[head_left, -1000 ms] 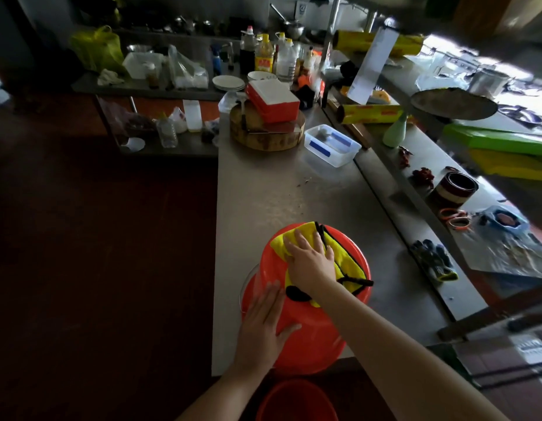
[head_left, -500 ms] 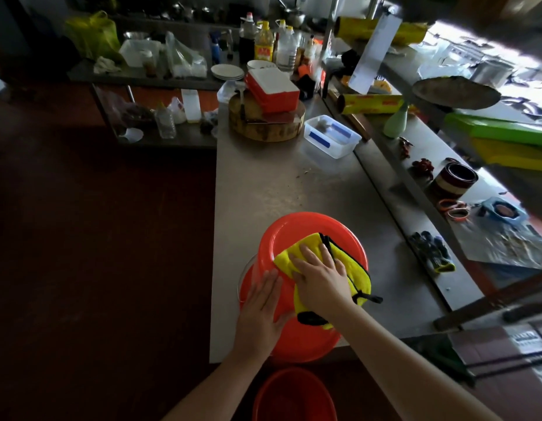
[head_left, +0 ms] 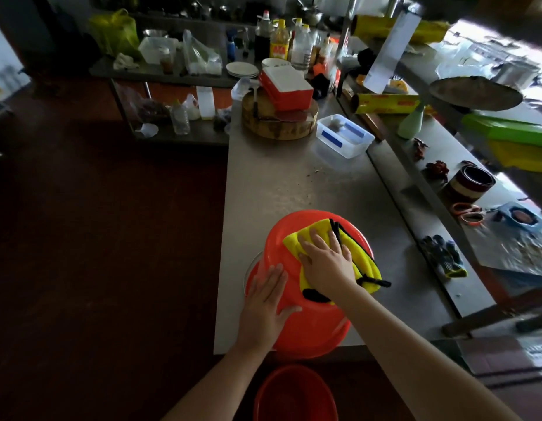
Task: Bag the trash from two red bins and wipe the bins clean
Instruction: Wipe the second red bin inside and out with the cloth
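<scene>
Steel desk (head_left: 294,183) with an inverted red bin (head_left: 312,326) at its near edge, base up, interior hidden. Second red bin (head_left: 294,396) stands on the floor below, contents too dim to tell. Behind: chopping block (head_left: 278,129) bearing a red box (head_left: 286,89); clear tub (head_left: 339,147) beside it. Yellow cloth (head_left: 365,262) lies on the base under the right hand (head_left: 327,262), grip wide and flat. The left hand (head_left: 263,308), grip likewise wide, rests on the bin's side.

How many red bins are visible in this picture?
2. One red bin sits upside down on the counter, left hand on its wall, right hand pressing a yellow cloth on it. The second bin stands below, partly cut off.
</scene>
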`<state>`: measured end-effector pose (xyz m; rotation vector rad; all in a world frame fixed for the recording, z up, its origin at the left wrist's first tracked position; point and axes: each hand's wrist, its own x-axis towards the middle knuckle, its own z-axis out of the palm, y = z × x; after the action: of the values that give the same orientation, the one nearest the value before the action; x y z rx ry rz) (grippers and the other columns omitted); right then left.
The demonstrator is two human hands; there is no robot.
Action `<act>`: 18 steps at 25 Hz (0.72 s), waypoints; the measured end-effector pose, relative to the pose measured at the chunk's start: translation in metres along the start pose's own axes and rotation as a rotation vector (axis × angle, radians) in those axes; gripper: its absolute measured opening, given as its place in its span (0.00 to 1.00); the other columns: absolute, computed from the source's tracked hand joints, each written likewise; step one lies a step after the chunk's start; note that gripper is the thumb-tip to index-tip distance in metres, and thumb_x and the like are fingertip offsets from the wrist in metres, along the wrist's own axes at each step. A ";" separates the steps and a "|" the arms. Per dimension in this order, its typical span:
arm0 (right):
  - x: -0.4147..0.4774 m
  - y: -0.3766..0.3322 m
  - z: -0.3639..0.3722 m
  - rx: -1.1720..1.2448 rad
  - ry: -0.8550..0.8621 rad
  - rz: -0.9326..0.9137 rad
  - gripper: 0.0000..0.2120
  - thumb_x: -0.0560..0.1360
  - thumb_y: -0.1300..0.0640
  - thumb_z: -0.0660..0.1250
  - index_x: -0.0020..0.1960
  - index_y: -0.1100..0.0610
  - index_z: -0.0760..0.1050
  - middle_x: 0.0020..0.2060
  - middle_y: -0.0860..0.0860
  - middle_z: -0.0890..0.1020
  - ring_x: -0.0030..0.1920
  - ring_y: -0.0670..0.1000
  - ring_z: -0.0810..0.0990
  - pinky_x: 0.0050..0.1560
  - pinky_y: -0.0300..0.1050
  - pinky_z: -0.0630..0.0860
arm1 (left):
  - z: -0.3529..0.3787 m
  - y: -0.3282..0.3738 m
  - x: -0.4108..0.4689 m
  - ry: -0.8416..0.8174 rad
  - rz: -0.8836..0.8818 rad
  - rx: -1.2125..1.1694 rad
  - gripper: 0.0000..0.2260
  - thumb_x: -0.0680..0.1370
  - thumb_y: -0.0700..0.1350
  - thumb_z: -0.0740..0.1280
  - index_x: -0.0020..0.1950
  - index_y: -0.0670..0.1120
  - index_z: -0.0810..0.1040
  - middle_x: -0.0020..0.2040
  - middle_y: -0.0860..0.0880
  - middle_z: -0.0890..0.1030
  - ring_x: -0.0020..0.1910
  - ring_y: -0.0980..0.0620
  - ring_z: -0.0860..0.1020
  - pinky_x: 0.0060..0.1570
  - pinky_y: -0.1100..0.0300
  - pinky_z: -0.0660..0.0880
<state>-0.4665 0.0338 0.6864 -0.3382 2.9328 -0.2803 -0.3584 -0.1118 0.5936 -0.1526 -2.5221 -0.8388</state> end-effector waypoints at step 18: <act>0.051 -0.010 -0.022 0.045 -0.069 0.094 0.22 0.84 0.42 0.51 0.78 0.37 0.60 0.81 0.42 0.55 0.81 0.57 0.43 0.78 0.63 0.45 | 0.001 -0.005 0.000 -0.026 0.060 0.106 0.35 0.78 0.65 0.65 0.77 0.43 0.68 0.79 0.49 0.64 0.79 0.52 0.61 0.76 0.53 0.61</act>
<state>-0.5174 0.0156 0.7022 -0.1989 2.8598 -0.3137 -0.3598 -0.1152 0.5901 -0.2047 -2.5654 -0.6815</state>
